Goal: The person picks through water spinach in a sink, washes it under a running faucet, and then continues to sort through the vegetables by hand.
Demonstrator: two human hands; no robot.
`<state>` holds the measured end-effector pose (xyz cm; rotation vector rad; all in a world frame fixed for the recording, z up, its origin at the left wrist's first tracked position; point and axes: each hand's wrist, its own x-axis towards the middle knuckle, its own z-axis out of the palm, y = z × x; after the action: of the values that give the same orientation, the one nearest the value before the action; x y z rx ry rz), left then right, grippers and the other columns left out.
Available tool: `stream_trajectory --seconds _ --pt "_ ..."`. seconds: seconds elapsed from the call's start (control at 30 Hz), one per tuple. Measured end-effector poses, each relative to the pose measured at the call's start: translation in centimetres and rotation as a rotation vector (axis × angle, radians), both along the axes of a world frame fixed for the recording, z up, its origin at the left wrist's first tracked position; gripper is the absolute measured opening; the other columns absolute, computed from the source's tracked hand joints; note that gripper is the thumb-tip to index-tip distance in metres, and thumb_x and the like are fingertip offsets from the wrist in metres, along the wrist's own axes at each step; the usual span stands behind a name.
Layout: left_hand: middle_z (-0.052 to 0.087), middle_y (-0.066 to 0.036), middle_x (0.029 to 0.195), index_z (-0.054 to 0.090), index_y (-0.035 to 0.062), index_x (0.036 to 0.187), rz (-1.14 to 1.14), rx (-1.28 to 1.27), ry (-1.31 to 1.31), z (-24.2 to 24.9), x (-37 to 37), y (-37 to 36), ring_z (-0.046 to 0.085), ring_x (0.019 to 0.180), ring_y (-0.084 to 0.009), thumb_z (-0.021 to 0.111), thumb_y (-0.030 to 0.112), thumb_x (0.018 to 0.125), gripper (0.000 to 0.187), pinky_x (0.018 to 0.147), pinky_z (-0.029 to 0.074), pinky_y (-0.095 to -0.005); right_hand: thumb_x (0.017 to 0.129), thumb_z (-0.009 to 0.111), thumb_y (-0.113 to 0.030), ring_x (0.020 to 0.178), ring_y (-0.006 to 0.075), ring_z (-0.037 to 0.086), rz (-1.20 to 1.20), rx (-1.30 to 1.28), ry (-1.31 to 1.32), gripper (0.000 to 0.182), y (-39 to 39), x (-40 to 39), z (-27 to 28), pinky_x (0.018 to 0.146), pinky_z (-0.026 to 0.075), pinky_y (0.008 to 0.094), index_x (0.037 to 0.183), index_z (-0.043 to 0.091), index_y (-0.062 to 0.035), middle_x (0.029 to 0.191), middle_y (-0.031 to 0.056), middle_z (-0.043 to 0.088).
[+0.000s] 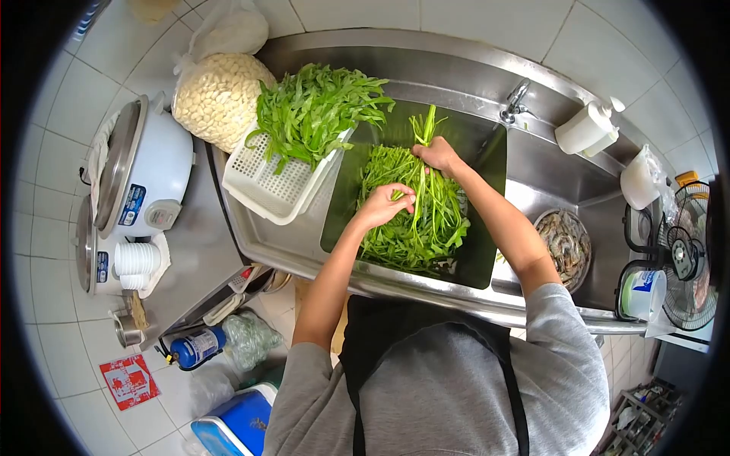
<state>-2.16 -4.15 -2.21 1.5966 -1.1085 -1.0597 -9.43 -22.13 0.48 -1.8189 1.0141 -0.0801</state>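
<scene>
Over the sink basin point(487, 152), a bundle of green stalks point(422, 205) runs lengthwise from cut ends at the far side to leaves at the near side. Left hand point(386, 204) pinches one stalk at mid-length. Right hand point(437, 154) is closed around the bundle near the cut ends. Both hands touch it; the remaining greens lie directly beneath.
</scene>
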Motion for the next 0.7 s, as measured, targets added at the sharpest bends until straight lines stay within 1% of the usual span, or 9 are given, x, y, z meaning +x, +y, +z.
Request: stream_trajectory --seconds 0.07,0.1,0.13,0.27,0.47,0.57,0.63,0.67,0.7 --pt "0.063 -0.002 0.076 0.057 0.0019 0.100 0.026 0.194 0.097 2.0 -0.3 0.0 0.034 0.044 -0.0019 0.054 0.019 0.088 0.021 0.040 0.029 -0.0207 0.071 0.061 -0.024 0.051 0.0208 0.057 0.001 -0.022 0.014 0.034 -0.3 0.2 -0.5 0.047 0.045 0.0335 0.068 0.059 0.0095 0.060 0.0153 0.058" --pt "0.062 -0.003 0.077 0.057 0.0025 0.102 0.057 0.254 0.197 2.6 -0.3 0.1 0.033 0.043 -0.0015 0.054 0.021 0.088 0.023 0.039 0.027 -0.0197 0.072 0.061 -0.023 0.052 0.0197 0.056 -0.006 0.134 -0.087 0.032 -0.4 0.1 -0.6 0.047 0.045 0.0326 0.072 0.059 0.0093 0.062 0.0143 0.058" --pt "0.062 -0.003 0.077 0.057 0.0025 0.102 0.057 0.254 0.197 2.7 -0.2 0.3 0.033 0.043 -0.0015 0.054 0.021 0.088 0.023 0.039 0.027 -0.0197 0.073 0.061 -0.021 0.053 0.0185 0.055 -0.013 0.290 -0.189 0.030 -0.5 0.0 -0.7 0.047 0.045 0.0317 0.076 0.059 0.0091 0.065 0.0133 0.058" --pt "0.060 -0.002 0.079 0.057 0.0022 0.107 0.062 0.225 0.324 3.2 0.2 0.5 0.032 0.044 -0.0014 0.055 0.022 0.087 0.028 0.038 0.025 -0.0188 0.078 0.064 -0.026 0.055 0.0128 0.050 0.069 0.499 -0.297 0.032 -1.3 -0.7 -0.8 0.046 0.042 0.0270 0.086 0.056 0.0042 0.073 0.0075 0.056" --pt "0.053 0.001 0.064 0.062 0.0039 0.097 0.087 0.187 0.026 2.6 -0.1 -0.5 0.033 0.045 -0.0026 0.060 0.024 0.083 0.024 0.039 0.026 -0.0221 0.080 0.062 -0.023 0.055 0.0120 0.049 0.112 0.467 -0.384 0.023 0.4 -0.9 0.8 0.045 0.042 0.0253 0.085 0.056 -0.0011 0.073 0.0046 0.054" --pt "0.050 0.002 0.059 0.063 0.0052 0.087 0.162 -0.028 -0.142 -0.2 0.2 -0.8 0.032 0.046 -0.0032 0.059 0.021 0.080 0.018 0.039 0.026 -0.0233 0.081 0.061 -0.024 0.056 0.0105 0.049 0.072 0.412 -0.376 0.022 0.8 -0.6 0.2 0.044 0.041 0.0247 0.085 0.057 -0.0024 0.074 0.0032 0.052" --pt "0.051 0.001 0.060 0.060 0.0028 0.078 0.526 0.100 0.136 -0.3 -0.1 -0.9 0.032 0.044 -0.0045 0.055 0.020 0.078 0.018 0.039 0.027 -0.0230 0.081 0.061 -0.023 0.053 0.0109 0.048 -0.006 0.387 -0.413 0.022 1.8 -0.5 -0.1 0.044 0.041 0.0248 0.084 0.057 -0.0019 0.074 0.0038 0.052" --pt "0.051 0.001 0.060 0.060 0.0028 0.078 0.525 0.100 0.134 -0.3 0.1 -0.7 0.032 0.044 -0.0045 0.055 0.020 0.078 0.018 0.039 0.027 -0.0230 0.082 0.061 -0.023 0.051 0.0112 0.048 -0.083 0.359 -0.451 0.022 2.2 -0.5 -0.2 0.043 0.040 0.0249 0.082 0.057 -0.0014 0.073 0.0044 0.053" --pt "0.052 0.000 0.060 0.059 0.0023 0.075 0.682 0.105 0.316 -1.2 0.5 -0.4 0.033 0.044 -0.0052 0.054 0.020 0.078 0.018 0.039 0.028 -0.0229 0.082 0.060 -0.021 0.046 0.0118 0.047 -0.151 0.281 -0.500 0.022 2.7 -0.6 0.0 0.042 0.040 0.0249 0.081 0.057 -0.0001 0.072 0.0049 0.053"
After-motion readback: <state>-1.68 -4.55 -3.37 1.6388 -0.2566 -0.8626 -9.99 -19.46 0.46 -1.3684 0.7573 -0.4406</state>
